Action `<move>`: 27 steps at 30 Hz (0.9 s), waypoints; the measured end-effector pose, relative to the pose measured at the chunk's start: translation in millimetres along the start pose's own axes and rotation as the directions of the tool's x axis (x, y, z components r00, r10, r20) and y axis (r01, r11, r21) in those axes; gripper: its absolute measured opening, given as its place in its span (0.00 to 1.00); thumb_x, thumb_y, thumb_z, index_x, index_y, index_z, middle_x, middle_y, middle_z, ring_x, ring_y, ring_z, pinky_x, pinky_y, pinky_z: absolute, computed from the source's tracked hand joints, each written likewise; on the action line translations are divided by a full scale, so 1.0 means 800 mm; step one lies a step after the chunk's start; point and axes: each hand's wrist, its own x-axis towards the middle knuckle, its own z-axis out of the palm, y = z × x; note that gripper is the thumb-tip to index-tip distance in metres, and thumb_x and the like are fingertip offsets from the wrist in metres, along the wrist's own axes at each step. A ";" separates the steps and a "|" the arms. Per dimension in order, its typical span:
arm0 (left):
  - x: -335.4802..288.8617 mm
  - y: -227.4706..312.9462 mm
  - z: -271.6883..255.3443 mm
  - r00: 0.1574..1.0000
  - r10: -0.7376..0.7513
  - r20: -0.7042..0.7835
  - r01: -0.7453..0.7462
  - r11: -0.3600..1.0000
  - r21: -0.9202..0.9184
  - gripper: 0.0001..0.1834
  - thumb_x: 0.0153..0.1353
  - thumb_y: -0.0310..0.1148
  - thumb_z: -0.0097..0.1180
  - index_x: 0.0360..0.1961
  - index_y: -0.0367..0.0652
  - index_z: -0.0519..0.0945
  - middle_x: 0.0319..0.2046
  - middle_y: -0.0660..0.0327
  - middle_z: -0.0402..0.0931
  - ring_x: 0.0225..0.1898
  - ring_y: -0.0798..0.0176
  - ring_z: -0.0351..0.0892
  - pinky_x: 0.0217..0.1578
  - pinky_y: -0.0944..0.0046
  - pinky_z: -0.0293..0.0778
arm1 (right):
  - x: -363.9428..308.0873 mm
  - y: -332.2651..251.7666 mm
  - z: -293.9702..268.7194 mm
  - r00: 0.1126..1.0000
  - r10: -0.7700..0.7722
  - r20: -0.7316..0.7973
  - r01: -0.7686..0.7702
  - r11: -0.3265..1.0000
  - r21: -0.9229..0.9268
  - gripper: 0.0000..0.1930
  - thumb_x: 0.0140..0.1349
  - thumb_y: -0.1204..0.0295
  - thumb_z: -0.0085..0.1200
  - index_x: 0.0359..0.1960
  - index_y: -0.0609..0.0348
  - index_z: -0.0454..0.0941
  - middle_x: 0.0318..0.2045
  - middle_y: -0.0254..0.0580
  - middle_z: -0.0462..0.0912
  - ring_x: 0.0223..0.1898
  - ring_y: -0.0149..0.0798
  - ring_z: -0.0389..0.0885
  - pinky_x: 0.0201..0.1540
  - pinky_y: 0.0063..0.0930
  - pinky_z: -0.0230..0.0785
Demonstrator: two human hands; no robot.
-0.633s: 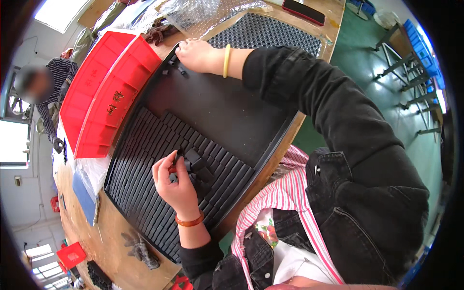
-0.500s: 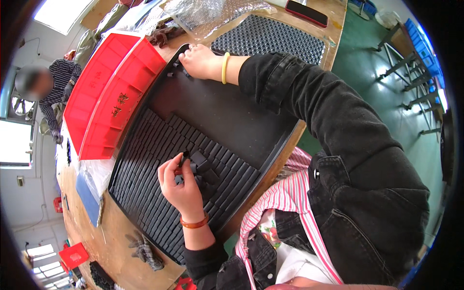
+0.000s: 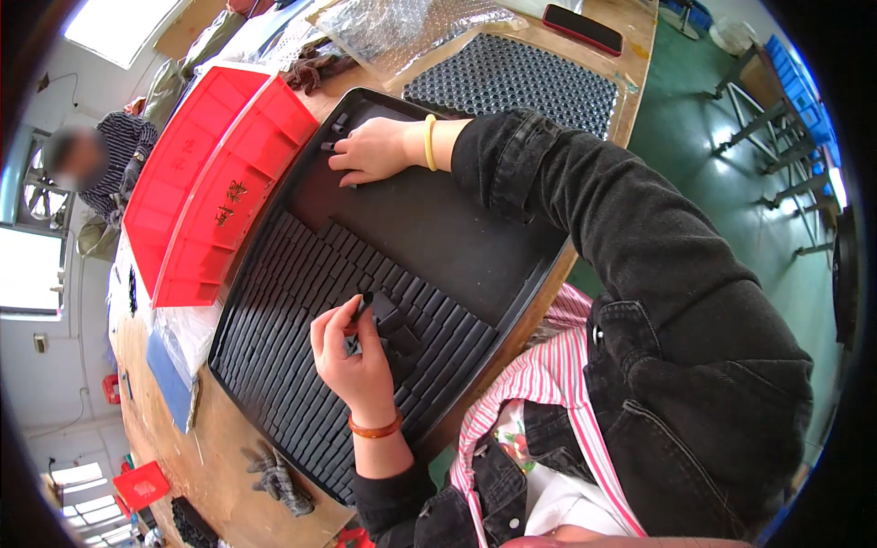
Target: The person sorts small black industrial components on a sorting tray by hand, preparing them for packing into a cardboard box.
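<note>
A black tray (image 3: 475, 215) lies before me, with many small black blocks (image 3: 292, 301) set side by side in slanting rows over its left and near part. Above those rows my left hand (image 3: 354, 361) is closed in a pinch, gripping a small black block (image 3: 364, 303) between thumb and fingertips. Loose black pieces (image 3: 402, 333) lie on the rows beside it, partly covered by the hand. My right hand (image 3: 379, 151) rests low over the tray's far end, fingers spread. A small dark piece shows at its thumb tip, and a few loose pieces (image 3: 340, 121) lie near the tray's far corner.
Red plastic bins (image 3: 215, 192) stand along the tray's left side. Beyond the tray are a sheet of round dark parts (image 3: 512, 82), bubble wrap (image 3: 402, 32) and a phone (image 3: 583, 29). A grey glove (image 3: 279, 479) lies at lower left. Another person (image 3: 114, 151) is at far left.
My right hand has moved from the tray's far corner back toward me, its fingers opening out. My left hand keeps its pinch on the block, nearly still.
</note>
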 end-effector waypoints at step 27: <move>0.002 0.009 0.005 1.000 0.015 0.024 -0.015 1.000 -0.017 0.10 0.55 0.19 0.62 0.39 0.39 0.83 0.34 0.59 0.77 0.34 0.61 0.78 0.31 0.67 0.75 | 0.051 0.051 0.059 0.842 0.520 -0.140 -0.536 0.836 -0.116 0.17 0.64 0.63 0.49 0.47 0.62 0.74 0.42 0.55 0.76 0.40 0.55 0.82 0.36 0.44 0.77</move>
